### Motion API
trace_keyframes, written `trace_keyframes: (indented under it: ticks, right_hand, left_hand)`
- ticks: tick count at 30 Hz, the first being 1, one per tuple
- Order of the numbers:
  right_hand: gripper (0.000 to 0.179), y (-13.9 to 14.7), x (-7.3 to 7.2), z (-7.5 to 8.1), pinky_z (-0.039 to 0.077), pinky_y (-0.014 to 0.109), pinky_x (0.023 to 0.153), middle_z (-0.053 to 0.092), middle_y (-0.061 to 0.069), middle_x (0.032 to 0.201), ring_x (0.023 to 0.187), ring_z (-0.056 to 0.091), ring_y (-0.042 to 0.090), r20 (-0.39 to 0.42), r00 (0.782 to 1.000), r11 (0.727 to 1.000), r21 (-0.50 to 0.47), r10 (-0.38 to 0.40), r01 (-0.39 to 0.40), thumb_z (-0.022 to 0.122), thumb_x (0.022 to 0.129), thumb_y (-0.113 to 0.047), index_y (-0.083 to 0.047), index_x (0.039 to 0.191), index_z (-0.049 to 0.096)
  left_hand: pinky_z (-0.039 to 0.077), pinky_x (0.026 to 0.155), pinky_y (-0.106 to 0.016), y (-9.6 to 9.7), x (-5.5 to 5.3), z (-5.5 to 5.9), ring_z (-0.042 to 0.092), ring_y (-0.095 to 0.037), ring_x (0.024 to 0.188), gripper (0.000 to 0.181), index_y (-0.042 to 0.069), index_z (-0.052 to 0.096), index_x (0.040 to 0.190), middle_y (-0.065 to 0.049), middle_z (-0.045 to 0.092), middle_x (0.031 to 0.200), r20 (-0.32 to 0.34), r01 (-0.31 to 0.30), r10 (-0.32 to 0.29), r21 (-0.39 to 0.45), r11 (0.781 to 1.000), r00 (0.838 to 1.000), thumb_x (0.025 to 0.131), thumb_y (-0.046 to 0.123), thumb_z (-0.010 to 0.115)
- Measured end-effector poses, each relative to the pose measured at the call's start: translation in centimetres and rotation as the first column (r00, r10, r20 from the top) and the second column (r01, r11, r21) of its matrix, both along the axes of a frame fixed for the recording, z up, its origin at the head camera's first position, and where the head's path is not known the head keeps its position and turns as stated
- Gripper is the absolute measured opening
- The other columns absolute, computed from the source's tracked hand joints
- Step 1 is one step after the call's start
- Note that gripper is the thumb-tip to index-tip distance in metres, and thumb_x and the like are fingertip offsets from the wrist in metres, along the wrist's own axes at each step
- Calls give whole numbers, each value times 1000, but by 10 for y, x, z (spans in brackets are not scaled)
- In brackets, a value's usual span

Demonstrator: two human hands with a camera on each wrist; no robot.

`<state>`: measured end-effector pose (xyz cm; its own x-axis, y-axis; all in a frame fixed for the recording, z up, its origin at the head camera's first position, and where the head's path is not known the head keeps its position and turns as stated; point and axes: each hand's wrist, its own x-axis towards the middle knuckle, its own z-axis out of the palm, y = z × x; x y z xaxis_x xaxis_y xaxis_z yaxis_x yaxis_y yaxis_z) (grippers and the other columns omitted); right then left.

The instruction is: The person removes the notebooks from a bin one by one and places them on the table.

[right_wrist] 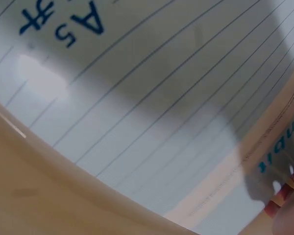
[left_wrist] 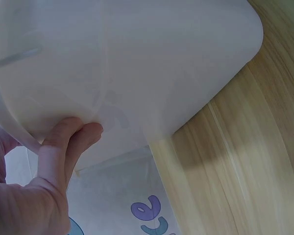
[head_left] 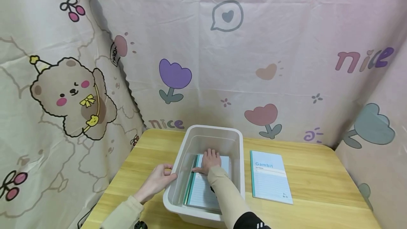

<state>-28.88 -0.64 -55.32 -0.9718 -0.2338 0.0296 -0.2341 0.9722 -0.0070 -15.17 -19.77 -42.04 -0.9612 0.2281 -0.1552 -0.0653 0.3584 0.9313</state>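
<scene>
Wears a beige left sleeve [head_left: 125,213] just behind the left fingers [left_wrist: 61,134] and a beige right sleeve [head_left: 227,193] behind the right fingers [head_left: 209,154], with a black band [head_left: 249,222] at its near end. Pinches the left rim of a whitish plastic bin [head_left: 219,140], with the left fingers clamped on it and two fingertips against the outer wall. Lays the right fingers straight and slightly apart on a pale blue ruled notebook [head_left: 203,190] lying flat inside the bin, with the thumb stretched left toward the green spine. Shows more green edging left of the right fingers, too hidden to count. Shows a second notebook [head_left: 271,177], titled "Gambit", flat on the wooden desk [head_left: 330,179], to the right of the right fingers and beyond the bin's wall. Shows a pale cloth [head_left: 279,27] far beyond all the fingers, printed with tulips, hearts and "nice", and a winking bear [head_left: 71,98] well left of the left fingers.
</scene>
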Motion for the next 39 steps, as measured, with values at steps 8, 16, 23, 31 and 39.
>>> trace_keyframes:
  ticks: [8,16,23,31,39]
  right_hand:
    - [96,0,-2,-3,47,42,108,56,7,122,118,53,24,-11,1000,1000,-10,-1,1,65,66,-86,-9,121,58]
    - [95,0,-1,-1,49,42,105,56,6,118,114,53,23,-28,1000,1000,-1,-6,6,67,63,-86,-10,119,58]
    - [95,1,-1,2,51,40,101,57,6,115,109,54,23,-44,999,1000,-15,7,-7,71,61,-84,-9,117,59]
    - [90,1,2,7,52,41,99,57,8,109,105,54,23,-15,1000,997,-80,19,-20,76,59,-80,-7,109,60]
    - [98,4,-2,-1,48,44,107,58,9,119,117,54,26,30,999,997,-69,45,-43,69,60,-87,-8,118,61]
  left_hand:
    - [67,75,-41,0,0,-1,73,-44,93,46,-23,44,126,-38,69,106,-2,-5,5,-1,1000,1000,92,5,56]
    - [67,74,-41,0,0,-2,73,-44,93,46,-23,44,127,-37,69,106,-3,-10,10,-7,1000,1000,92,5,56]
    - [67,75,-41,0,0,-1,73,-44,93,47,-23,45,127,-38,69,107,-7,-17,17,-7,1000,1000,92,5,56]
    - [67,74,-41,-1,0,0,73,-44,93,45,-22,45,126,-37,69,107,-8,-4,4,-2,1000,1000,92,5,56]
    - [67,75,-41,-1,0,1,73,-44,95,45,-22,44,127,-37,69,108,-2,-2,2,-14,1000,1000,93,5,56]
